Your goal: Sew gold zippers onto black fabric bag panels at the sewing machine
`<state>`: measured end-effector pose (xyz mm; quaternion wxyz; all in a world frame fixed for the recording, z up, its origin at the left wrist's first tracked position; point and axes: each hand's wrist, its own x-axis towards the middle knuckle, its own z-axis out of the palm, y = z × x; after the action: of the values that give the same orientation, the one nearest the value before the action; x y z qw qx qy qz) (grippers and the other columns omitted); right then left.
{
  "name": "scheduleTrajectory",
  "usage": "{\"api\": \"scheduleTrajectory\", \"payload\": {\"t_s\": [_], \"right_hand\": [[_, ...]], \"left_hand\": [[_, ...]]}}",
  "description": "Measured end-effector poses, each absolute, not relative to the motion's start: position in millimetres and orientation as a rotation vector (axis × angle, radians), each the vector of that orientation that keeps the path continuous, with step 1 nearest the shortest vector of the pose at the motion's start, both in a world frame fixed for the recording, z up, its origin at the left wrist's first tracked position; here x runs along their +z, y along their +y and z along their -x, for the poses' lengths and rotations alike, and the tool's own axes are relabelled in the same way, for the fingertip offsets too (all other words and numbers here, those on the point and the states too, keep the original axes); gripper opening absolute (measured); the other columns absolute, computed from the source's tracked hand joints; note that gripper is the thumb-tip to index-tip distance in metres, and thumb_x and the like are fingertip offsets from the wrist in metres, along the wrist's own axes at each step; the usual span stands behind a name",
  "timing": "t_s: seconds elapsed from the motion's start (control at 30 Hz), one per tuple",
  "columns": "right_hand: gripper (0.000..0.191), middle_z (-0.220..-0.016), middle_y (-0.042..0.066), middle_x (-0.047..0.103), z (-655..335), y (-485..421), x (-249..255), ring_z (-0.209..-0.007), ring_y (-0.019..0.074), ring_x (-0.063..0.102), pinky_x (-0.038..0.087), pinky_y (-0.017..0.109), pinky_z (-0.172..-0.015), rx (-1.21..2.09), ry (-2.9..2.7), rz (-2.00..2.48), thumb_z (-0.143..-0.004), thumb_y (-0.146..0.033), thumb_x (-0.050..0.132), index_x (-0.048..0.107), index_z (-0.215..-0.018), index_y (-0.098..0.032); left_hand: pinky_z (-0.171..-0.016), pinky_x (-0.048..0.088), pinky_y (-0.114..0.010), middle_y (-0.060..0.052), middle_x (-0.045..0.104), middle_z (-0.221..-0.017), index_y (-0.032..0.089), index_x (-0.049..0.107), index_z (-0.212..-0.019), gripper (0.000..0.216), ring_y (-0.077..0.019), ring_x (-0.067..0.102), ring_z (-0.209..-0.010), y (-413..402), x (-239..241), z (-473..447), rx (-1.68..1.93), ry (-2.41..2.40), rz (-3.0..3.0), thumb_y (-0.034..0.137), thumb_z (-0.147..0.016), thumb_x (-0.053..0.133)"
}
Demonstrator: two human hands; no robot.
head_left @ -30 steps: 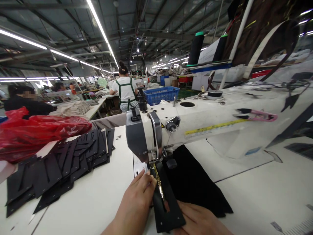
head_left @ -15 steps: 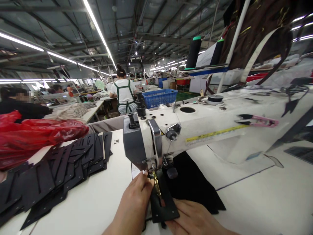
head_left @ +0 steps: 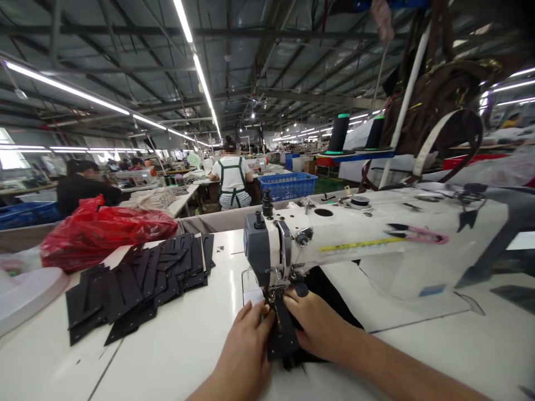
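A black panel (head_left: 283, 340) with small holes at its near end lies under the needle area of a white sewing machine (head_left: 355, 234). At its left edge, my left hand (head_left: 249, 342) is closed on the panel, fingers close to the presser foot. My right hand (head_left: 320, 323) presses on the panel's right side, its fingertips right beside the foot and partly hidden by the machine head. Black fabric (head_left: 334, 295) spreads out behind and beneath my right hand. A gold zipper part by the foot shows only in small glints.
Left on the table lies a pile of black cut-out panels (head_left: 142, 278), with a red plastic bag (head_left: 104, 231) behind it. Pink-handled snips (head_left: 422, 234) rest on the machine arm. Thread cones (head_left: 338, 135) stand behind. A co-worker (head_left: 233, 178) sits ahead near a blue basket (head_left: 288, 186).
My right hand has moved from the panel's near corner up its right side to the presser foot. The left hand stays at the left edge. The camera view has tilted up and shifted left.
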<state>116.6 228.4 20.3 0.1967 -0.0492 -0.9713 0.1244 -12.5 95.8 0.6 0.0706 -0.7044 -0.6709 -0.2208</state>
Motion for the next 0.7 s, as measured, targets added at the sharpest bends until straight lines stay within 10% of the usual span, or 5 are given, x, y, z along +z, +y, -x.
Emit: {"api": "scheduleTrajectory", "payload": {"t_s": [0.47,0.7], "right_hand": [[0.012,-0.075,0.004,0.065,-100.0,247.1,2.6,-0.069,0.0155,0.060,0.044,0.022,-0.062,0.536,-2.626,0.430,-0.074,-0.011,0.052,0.061,-0.069,-0.016],[0.015,-0.065,0.003,0.065,-97.5,248.3,-1.2,-0.065,0.0171,0.061,0.042,0.023,-0.059,0.584,-2.617,0.698,-0.074,-0.016,0.053,0.061,-0.061,-0.018]], "left_hand": [[-0.066,0.051,-0.042,-0.010,0.057,-0.088,0.016,0.059,-0.104,0.030,-0.0247,0.054,-0.078,106.7,-14.4,13.8,-0.513,-1.794,2.058,0.012,-0.075,0.054],[-0.073,0.050,-0.041,-0.012,0.055,-0.094,0.015,0.057,-0.107,0.027,-0.0247,0.051,-0.088,105.8,-5.6,13.2,-0.472,-1.820,2.135,0.011,-0.083,0.046]]}}
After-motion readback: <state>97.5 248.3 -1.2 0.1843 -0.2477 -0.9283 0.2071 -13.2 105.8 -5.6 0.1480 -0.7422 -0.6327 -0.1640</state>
